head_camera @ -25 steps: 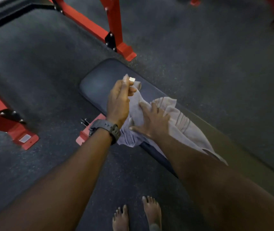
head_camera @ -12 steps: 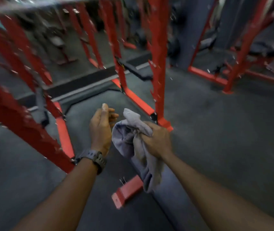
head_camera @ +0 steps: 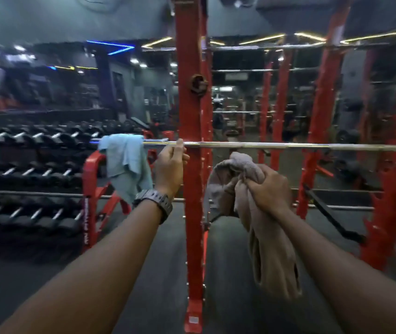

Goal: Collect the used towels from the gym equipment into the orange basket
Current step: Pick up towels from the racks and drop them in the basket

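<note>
We see our right hand (head_camera: 268, 189) with its fingers curled tight around a bunched grey-brown towel (head_camera: 264, 227), which hangs down from the fist in loose folds in front of the dark floor (head_camera: 144, 297). Our left hand (head_camera: 170, 168), with a dark watch (head_camera: 154, 202) on its wrist, is raised near a steel barbell (head_camera: 288, 146) that runs level across the view; the fingers are loosely bent and hold nothing, though we cannot tell whether the fingertips touch the bar. Just to the left of that hand a light blue towel (head_camera: 125, 162) is draped over the same bar, its ends hanging down on the near side. A red rack upright (head_camera: 191, 165) stands between our two hands, farther off than they are, and more red frames rise on the right. Rows of dumbbells (head_camera: 23, 169) on a rack fill the left side. The picture is blurred toward its edges, and the orange basket does not show in this view.
</note>
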Demonstrator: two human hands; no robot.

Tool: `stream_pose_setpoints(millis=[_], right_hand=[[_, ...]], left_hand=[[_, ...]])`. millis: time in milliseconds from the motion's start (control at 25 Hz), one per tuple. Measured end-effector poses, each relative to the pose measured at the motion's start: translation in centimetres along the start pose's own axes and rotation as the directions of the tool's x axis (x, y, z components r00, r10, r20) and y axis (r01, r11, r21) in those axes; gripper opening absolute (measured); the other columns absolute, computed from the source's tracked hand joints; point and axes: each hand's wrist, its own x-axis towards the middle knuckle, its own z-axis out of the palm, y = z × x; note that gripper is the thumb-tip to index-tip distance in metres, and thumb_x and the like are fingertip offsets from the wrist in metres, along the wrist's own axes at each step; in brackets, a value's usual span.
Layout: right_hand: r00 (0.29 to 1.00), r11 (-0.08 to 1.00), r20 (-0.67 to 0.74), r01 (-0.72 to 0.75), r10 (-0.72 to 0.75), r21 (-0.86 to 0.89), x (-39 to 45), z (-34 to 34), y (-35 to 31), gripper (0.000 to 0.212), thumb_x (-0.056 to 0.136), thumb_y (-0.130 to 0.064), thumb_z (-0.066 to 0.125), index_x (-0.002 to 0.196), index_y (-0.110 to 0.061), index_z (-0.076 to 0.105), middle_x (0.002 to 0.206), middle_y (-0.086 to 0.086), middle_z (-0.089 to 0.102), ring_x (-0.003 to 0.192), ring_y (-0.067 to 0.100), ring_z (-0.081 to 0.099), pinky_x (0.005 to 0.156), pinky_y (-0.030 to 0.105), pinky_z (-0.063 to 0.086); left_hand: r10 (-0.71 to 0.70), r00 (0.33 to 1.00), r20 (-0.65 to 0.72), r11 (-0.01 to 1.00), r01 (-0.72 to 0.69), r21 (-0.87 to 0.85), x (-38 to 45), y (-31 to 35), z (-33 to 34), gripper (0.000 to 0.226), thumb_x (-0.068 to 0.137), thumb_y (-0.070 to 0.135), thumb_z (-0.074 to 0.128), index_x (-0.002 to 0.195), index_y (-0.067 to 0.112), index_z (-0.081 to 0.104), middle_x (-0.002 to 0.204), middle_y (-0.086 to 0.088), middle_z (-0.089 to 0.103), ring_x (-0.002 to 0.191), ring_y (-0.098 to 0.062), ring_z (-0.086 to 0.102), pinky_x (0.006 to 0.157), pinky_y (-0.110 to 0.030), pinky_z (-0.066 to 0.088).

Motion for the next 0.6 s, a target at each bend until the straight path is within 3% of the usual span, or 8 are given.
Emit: stream_pose_setpoints(millis=[120, 280, 440, 600], right_hand=[[0.999, 0.998, 0.041, 0.029, -0.031, 0.053, 0.5, 5.9, -6.0, 0.032, 0.085, -0.048, 0.064, 0.116, -0.039, 0.067, 0.098, 0.002, 0.076, 0.090, 0.029, 0.069, 0.071, 0.030, 0.044], [0.995, 0.996, 0.087, 0.042, -0.049, 0.084, 1.3, 12.3, -12.3, 0.032, 0.087, -0.047, 0.063, 0.118, -0.037, 0.067, 0.099, 0.004, 0.075, 0.092, 0.029, 0.069, 0.077, 0.036, 0.053], [0.989, 0.993, 0.134, 0.057, -0.070, 0.100, 2.7, 16.7, -15.4, 0.029, 0.088, -0.048, 0.062, 0.115, -0.037, 0.067, 0.099, 0.003, 0.074, 0.092, 0.029, 0.069, 0.084, 0.048, 0.057], [0.993, 0.995, 0.089, 0.074, -0.079, 0.065, 5.9, 20.5, -15.3, 0.033, 0.084, -0.056, 0.059, 0.112, -0.040, 0.066, 0.096, 0.005, 0.075, 0.090, 0.034, 0.069, 0.079, 0.040, 0.054]], left_hand=[[-0.025, 0.993, -0.117, 0.999, 0.030, 0.042, 3.2, -0.8, -8.4, 0.045, 0.091, 0.058, 0.043, 0.072, 0.022, 0.063, 0.072, -0.002, 0.069, 0.072, -0.022, 0.063, 0.080, -0.043, 0.053], [-0.035, 0.982, -0.186, 0.995, 0.051, 0.081, 6.8, -2.6, -15.8, 0.042, 0.099, 0.051, 0.044, 0.075, 0.022, 0.064, 0.073, 0.001, 0.068, 0.072, -0.021, 0.064, 0.080, -0.042, 0.054], [-0.029, 0.983, -0.184, 0.992, 0.051, 0.117, 9.7, -3.9, -17.9, 0.040, 0.102, 0.048, 0.044, 0.083, 0.020, 0.066, 0.082, -0.002, 0.071, 0.080, -0.022, 0.068, 0.079, -0.038, 0.054], [-0.023, 0.984, -0.177, 0.993, 0.043, 0.112, 13.4, -5.9, -16.7, 0.043, 0.104, 0.043, 0.043, 0.092, 0.010, 0.067, 0.088, -0.009, 0.071, 0.083, -0.024, 0.066, 0.081, -0.038, 0.053]])
